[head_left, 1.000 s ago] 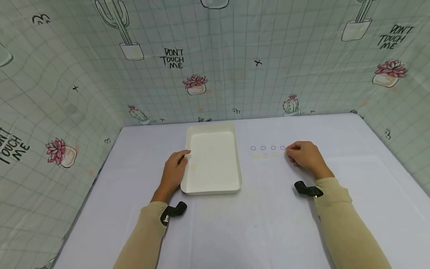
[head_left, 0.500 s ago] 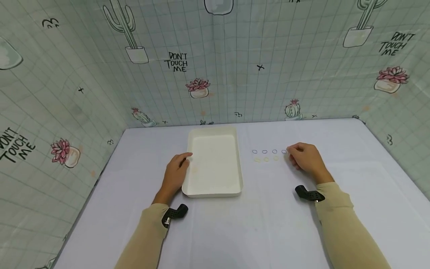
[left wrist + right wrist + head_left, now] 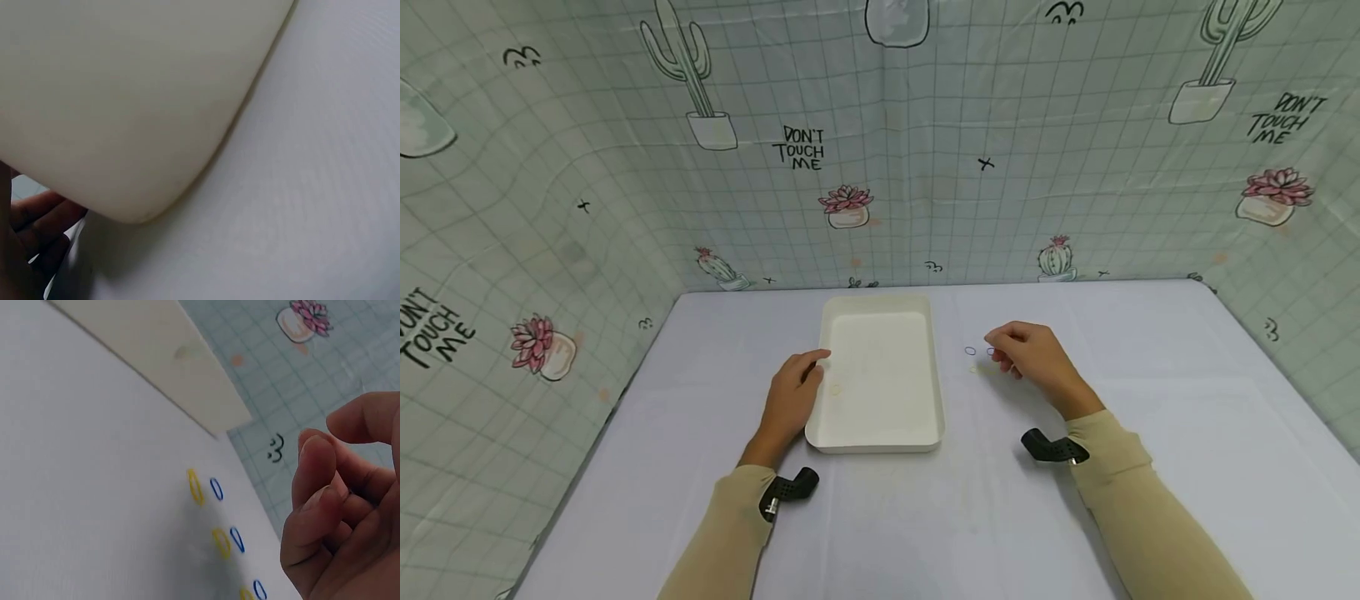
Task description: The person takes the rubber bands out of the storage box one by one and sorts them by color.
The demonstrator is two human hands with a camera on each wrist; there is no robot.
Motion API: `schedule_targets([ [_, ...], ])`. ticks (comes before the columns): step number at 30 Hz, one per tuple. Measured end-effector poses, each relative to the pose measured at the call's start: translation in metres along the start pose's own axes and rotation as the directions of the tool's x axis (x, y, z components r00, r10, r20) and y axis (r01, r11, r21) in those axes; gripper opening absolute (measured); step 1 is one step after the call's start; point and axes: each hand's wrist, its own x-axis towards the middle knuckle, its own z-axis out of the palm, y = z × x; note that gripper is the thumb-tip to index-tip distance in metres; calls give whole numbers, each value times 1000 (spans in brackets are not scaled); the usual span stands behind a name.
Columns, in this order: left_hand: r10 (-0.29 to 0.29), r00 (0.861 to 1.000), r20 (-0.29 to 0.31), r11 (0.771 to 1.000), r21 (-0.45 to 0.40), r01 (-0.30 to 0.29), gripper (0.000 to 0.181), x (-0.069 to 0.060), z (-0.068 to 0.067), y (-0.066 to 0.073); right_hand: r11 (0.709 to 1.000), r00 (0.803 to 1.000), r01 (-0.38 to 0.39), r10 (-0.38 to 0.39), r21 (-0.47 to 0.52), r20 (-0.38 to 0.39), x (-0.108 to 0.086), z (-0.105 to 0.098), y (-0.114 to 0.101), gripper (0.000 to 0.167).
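A shallow cream tray [image 3: 880, 445] lies on the white table. My left hand [image 3: 792, 393] holds its left side, index fingertip and thumb at the rim. In the left wrist view, curled fingers [image 3: 47, 219] show beside the tray's outer wall. My right hand [image 3: 1033, 360] hovers right of the tray, above small thin rings like rubber bands. Its thumb and index finger come together in a pinch; whether a ring is between them I cannot see. Yellow rings [image 3: 195, 486] and blue rings [image 3: 216, 489] lie in pairs below it. A faint yellowish ring [image 3: 837, 389] shows inside the tray.
A printed cloth [image 3: 925, 167] with cactus drawings hangs behind the table and along its sides. Black wrist cameras [image 3: 1054, 447] stick out from both cuffs. The white table surface [image 3: 887, 533] extends in front of the tray.
My right hand has moved left from the right end of the ring rows towards the tray, now covering part of the rows. The left hand keeps its place at the tray; the head view has shifted slightly.
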Motion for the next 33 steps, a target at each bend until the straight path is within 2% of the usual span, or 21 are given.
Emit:
schedule_targets([
  [9, -5, 1000, -2, 1000, -22, 5, 33, -7, 1, -1, 996, 993, 39, -48, 79, 112, 9, 39, -24, 36],
  [14, 13, 1000, 0, 1000, -24, -13, 34, -5, 7, 0, 994, 983, 78, -91, 79, 162, 13, 48, -35, 35],
  [18, 21, 1000, 1, 1000, -12, -21, 34, -3, 10, -2, 992, 966, 109, -122, 66, 228, 18, 54, -43, 36],
  [25, 24, 1000, -5, 1000, 2, -24, 34, 0, 5, -1, 993, 912, 118, -116, 19, 393, 33, 77, -64, 34],
  [33, 4, 1000, -8, 1000, -4, -4, 33, 2, 1, 1, 986, 812, 138, -61, -91, 580, 53, 104, -88, 36],
])
